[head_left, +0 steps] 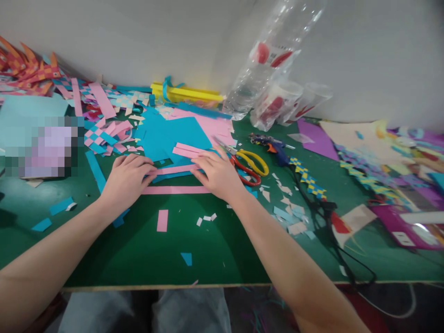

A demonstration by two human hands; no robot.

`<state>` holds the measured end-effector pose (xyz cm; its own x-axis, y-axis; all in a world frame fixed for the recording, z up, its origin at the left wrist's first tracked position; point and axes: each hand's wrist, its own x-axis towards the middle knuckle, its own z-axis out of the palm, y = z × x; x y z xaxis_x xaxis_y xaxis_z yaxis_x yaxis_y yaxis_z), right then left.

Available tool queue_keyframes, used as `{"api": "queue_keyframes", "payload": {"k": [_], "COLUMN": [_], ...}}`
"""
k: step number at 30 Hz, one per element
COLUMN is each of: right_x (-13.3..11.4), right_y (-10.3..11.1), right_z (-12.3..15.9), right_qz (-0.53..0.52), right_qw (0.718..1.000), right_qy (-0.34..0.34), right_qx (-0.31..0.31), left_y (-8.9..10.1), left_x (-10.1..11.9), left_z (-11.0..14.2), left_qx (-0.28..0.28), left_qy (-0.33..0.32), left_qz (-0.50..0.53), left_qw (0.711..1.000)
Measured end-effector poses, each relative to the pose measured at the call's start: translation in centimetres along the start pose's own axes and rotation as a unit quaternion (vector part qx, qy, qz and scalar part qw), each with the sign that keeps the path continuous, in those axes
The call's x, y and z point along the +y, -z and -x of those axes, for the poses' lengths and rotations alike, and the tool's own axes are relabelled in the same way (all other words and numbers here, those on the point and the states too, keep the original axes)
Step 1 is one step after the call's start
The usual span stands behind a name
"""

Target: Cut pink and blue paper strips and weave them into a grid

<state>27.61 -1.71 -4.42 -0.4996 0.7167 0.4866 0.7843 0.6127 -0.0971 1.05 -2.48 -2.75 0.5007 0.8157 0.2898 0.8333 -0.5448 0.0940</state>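
One thin pink strip (176, 169) stretches between the left hand (130, 178) and the right hand (220, 173). The left fingers are bent close together, and their tips pinch the strip's left end. The right fingers are a little spread. The strip's right end goes in between the thumb and first finger there, but I cannot tell if they squeeze it.

Just nearer, a second pink strip (176, 190) lies on the green surface (222, 259), running from one hand across to the other. Just farther, some short pink strips (186, 150) lie beside the right fingers, on top of big blue paper (173, 134). Scissors (255, 162) with yellow and red handles lie to the right of that hand.

On the near side are a small pink piece (162, 220), some white bits (207, 218) and a blue scrap (186, 259). Farther right is a blue glue gun (282, 157) with a black cord. On the far side, a clear bottle (239, 95) leans to the right next to plastic cups (277, 104). Woven orange paper (31, 69) sits at the far left.
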Motion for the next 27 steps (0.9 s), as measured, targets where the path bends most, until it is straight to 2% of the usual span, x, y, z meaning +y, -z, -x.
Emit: {"api": "queue_keyframes", "payload": {"k": [3, 6, 10, 12, 14, 23, 25, 27], "right_x": [-0.1, -0.6, -0.9, -0.8, -0.7, -1.0, -0.9, -0.8], "right_y": [0.0, 0.5, 0.9, 0.7, 0.4, 0.3, 0.1, -0.1], "right_z": [0.1, 0.1, 0.0, 0.1, 0.1, 0.1, 0.0, -0.1], "right_qz": [-0.003, -0.062, -0.210, -0.256, -0.273, -0.310, -0.342, -0.375], "right_qw": [0.999, 0.990, 0.945, 0.926, 0.920, 0.909, 0.897, 0.880], "right_qy": [-0.022, -0.059, -0.150, -0.183, -0.196, -0.182, -0.178, -0.175], "right_qx": [0.029, 0.108, 0.203, 0.209, 0.200, 0.211, 0.218, 0.235], "left_y": [0.1, 0.5, 1.1, 1.2, 1.3, 1.6, 1.7, 1.8], "left_x": [-0.1, 0.0, 0.2, 0.2, 0.2, 0.4, 0.7, 1.0], "left_z": [0.0, 0.0, -0.1, -0.1, -0.1, -0.1, -0.1, 0.0], "left_qx": [0.016, 0.042, 0.074, 0.077, 0.074, 0.067, 0.074, 0.085], "left_qy": [-0.003, 0.005, 0.030, 0.047, 0.064, 0.121, 0.144, 0.160], "left_qz": [0.016, 0.047, 0.089, 0.118, 0.143, 0.194, 0.252, 0.354], "left_qw": [1.000, 0.998, 0.993, 0.989, 0.985, 0.971, 0.954, 0.917]}}
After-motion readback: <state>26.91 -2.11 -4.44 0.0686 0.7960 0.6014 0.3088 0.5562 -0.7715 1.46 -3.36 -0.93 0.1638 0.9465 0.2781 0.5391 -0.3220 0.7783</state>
